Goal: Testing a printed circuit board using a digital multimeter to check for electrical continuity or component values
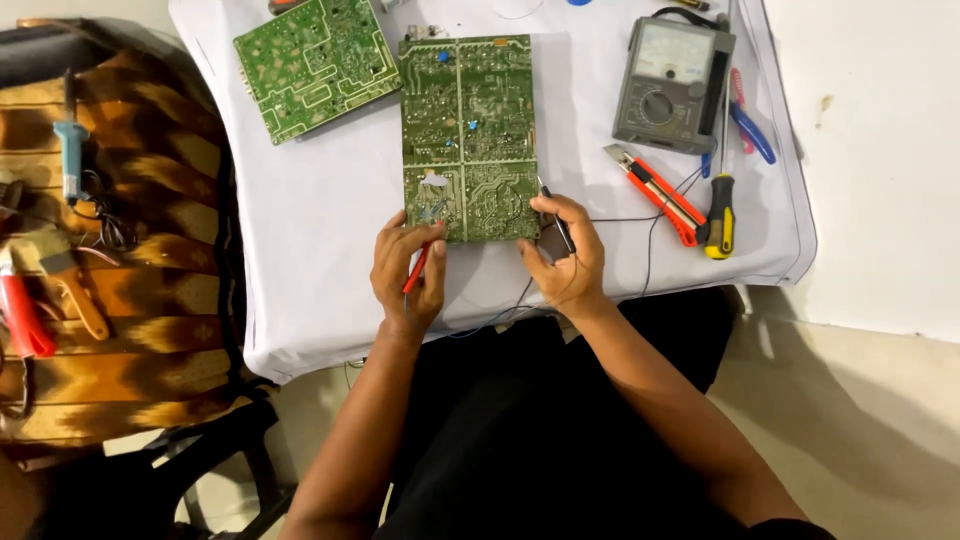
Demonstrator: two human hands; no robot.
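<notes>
Pinched between thumb and fingers of the left hand (408,272) is a slim red plastic test probe (418,266), its tip angled toward the solder side of a long green rectangular circuit board (468,140), at about one o'clock from the knuckles. Likewise the right hand (562,252) closes its fingers on a slim black plastic test probe (560,225), the tip touching or nearly touching the board's lower right edge at eleven o'clock; a pen-like grip probably gives fine aim at small joints. Thin dark leads run from the probes toward two o'clock, to a grey box-shaped analogue meter (670,85), likely set where its dial stays readable. Beside it lie a red utility knife (655,192) and a yellow-handled screwdriver (720,215), on the white cloth-covered table (310,250).
</notes>
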